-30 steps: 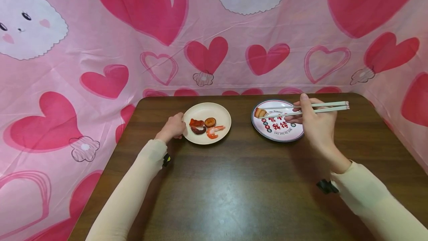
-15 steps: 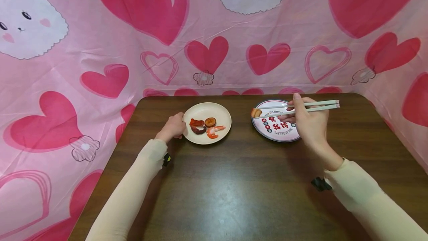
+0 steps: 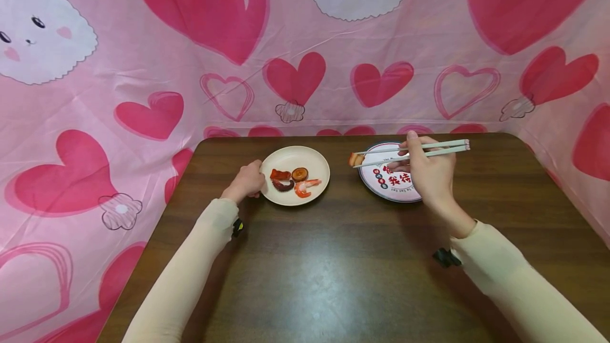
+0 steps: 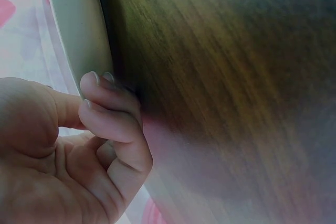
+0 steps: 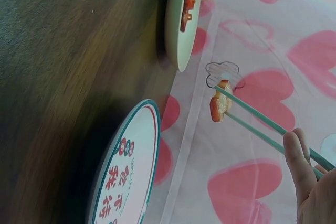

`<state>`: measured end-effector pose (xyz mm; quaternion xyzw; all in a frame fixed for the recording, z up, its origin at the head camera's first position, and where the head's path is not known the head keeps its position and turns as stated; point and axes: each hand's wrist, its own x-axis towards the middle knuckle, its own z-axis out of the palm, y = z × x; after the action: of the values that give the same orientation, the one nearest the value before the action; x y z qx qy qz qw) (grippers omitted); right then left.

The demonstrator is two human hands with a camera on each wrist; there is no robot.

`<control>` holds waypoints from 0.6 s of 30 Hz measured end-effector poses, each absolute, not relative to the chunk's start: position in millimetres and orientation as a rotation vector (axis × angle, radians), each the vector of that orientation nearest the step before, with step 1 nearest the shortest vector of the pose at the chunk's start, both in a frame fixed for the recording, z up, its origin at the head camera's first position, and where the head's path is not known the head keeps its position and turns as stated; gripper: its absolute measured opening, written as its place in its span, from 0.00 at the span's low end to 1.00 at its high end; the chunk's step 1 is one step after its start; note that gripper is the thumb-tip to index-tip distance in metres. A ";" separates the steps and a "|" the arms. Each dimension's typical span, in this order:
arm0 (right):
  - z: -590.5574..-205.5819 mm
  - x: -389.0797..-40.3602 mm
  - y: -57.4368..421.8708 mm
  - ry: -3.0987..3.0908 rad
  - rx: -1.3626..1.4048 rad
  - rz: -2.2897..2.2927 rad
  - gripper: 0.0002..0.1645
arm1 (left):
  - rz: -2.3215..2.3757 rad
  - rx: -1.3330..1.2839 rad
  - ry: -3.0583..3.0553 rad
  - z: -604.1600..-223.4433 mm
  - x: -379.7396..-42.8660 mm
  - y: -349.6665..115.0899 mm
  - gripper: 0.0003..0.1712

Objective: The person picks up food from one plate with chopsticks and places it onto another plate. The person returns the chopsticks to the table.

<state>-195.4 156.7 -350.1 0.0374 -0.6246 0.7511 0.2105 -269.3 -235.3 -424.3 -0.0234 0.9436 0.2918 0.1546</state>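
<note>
My left hand (image 3: 247, 180) grips the left rim of a cream plate (image 3: 286, 156), its curled fingers at the edge in the left wrist view. On that plate lie a glossy red-brown chunk (image 3: 280, 174), a mushroom cap (image 3: 299, 174), a dark curled tentacle (image 3: 283, 186) and an orange shrimp (image 3: 307, 188). Held in my right hand (image 3: 432, 176) is a pair of pale green chopsticks (image 5: 252, 110). Their tips pinch a browned, pale-sided piece of food (image 5: 220, 102), raised above the table just off the left edge of a white plate (image 3: 395, 188) with red lettering.
Both plates stand near the far edge of a dark wooden table (image 3: 305, 269), with a gap between them. Behind and beside it hangs a pink cloth (image 3: 333, 41) printed with hearts. A black band piece (image 3: 447, 258) sits under the right sleeve.
My right hand has moved left with the chopsticks, carrying the piece of food from over the lettered plate past its left rim. My left hand and the cream plate have stayed still.
</note>
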 end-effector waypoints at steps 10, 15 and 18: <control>-348.2 -200.7 146.5 -1.729 0.128 2.086 0.21 | 0.836 -0.060 2.710 -424.1 -269.2 -235.8 0.18; -346.7 -202.1 141.2 -1.730 0.123 2.095 0.24 | 0.842 -0.059 2.703 -423.3 -268.1 -235.6 0.19; -346.3 -202.9 138.5 -1.733 0.123 2.096 0.25 | 0.842 -0.070 2.702 -424.1 -268.7 -235.6 0.19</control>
<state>-202.9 138.5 -346.3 0.0441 -0.6225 0.7532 0.2081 -268.7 -235.6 -424.1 -0.0245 0.9429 0.2938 0.1549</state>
